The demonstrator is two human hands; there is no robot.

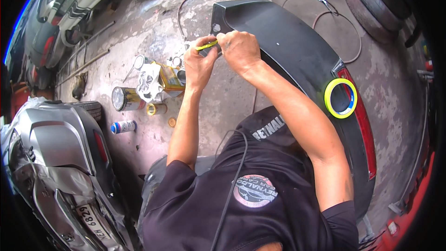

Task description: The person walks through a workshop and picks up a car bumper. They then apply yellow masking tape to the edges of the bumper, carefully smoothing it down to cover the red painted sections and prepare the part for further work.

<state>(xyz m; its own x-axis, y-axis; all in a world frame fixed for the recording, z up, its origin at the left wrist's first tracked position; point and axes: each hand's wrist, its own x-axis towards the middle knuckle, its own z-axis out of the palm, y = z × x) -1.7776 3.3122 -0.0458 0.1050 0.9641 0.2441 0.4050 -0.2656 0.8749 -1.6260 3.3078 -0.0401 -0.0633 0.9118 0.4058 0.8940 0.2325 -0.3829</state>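
Observation:
A short strip of yellow masking tape (206, 46) is stretched between my two hands, near the far left corner of a dark car trunk lid (288, 32). My left hand (199, 65) pinches the strip between thumb and fingers. My right hand (240, 52) is closed, its fingertips meeting the strip's right end; its palm side is hidden. A yellow tape roll (328, 98) with a blue core lies on the lid beside the long red light (364, 135), right of my right forearm.
On the floor to the left stand paint cans (124, 98), a yellow rectangular tin (171, 78) and a blue-capped can (124, 127). A silver car (55, 135) is at the left. Stacked tires (371, 7) stand far right. A hose (358, 42) loops behind the lid.

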